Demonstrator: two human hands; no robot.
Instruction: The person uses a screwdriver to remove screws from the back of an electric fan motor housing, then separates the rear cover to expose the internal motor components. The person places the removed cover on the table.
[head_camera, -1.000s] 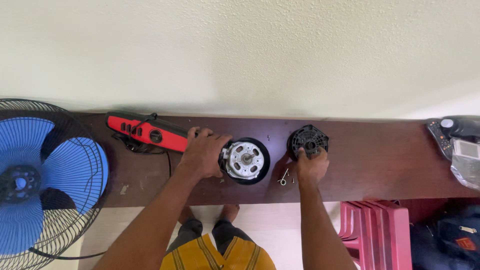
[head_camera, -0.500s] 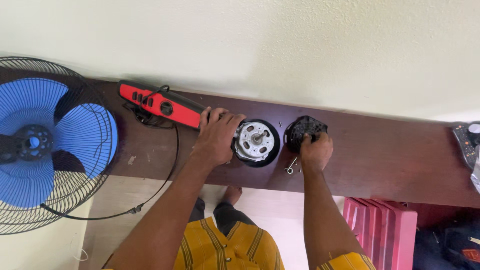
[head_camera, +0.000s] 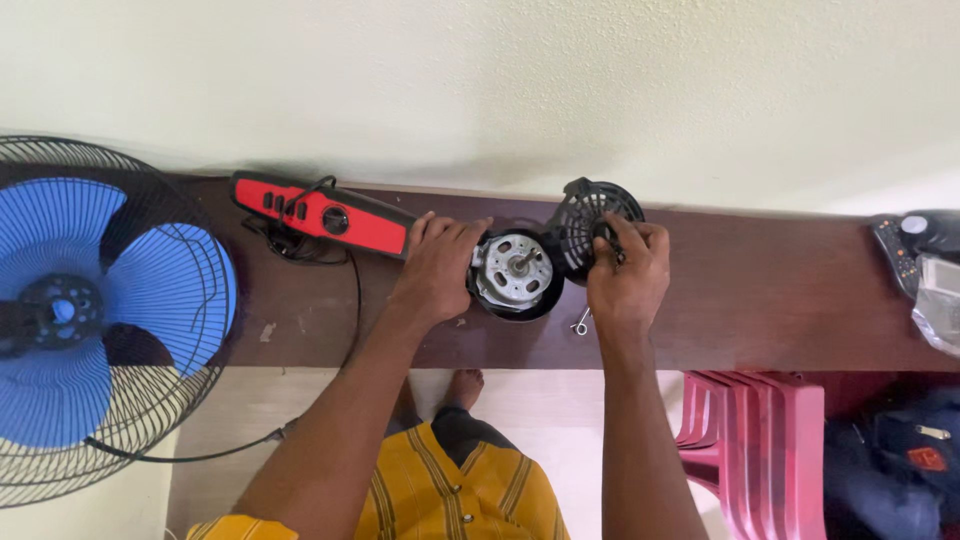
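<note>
While the left hand (head_camera: 437, 268) is gripping the fan motor (head_camera: 513, 270) on the brown shelf (head_camera: 760, 300), the right hand (head_camera: 627, 275) is pinching the tilted black vented cover (head_camera: 585, 222) beside it; seating the cover likely needs squaring it over the motor's 1 shaft.
</note>
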